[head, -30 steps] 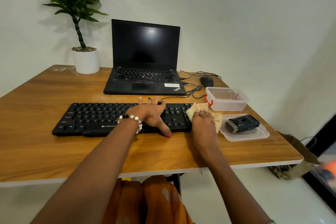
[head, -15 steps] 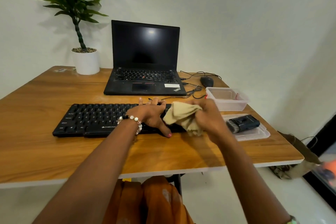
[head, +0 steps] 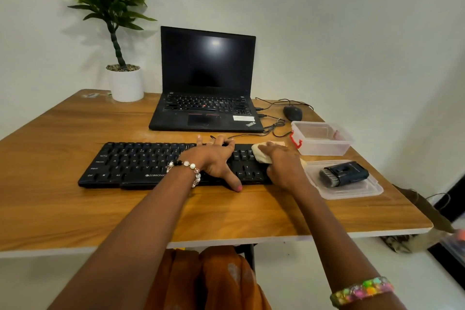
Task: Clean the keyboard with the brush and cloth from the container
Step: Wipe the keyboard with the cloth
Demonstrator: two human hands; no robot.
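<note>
The right hand (head: 284, 166) is pressing the cloth (head: 261, 153) on the right end of the keyboard (head: 141, 164), its grip closed over the bunched fabric. The left hand (head: 216, 158) is resting flat, fingers relaxed, steadying the keys. The cloth is looking soft and light, so a bunched hold is probably suiting it best. The brush (head: 343, 174) is lying just right of this grip.

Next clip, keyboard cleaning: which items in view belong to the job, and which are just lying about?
Part of the job: keyboard, cloth under the right hand, left hand steadying the keyboard, brush on the lid, container.

Just lying about: laptop, mouse, potted plant.
</note>
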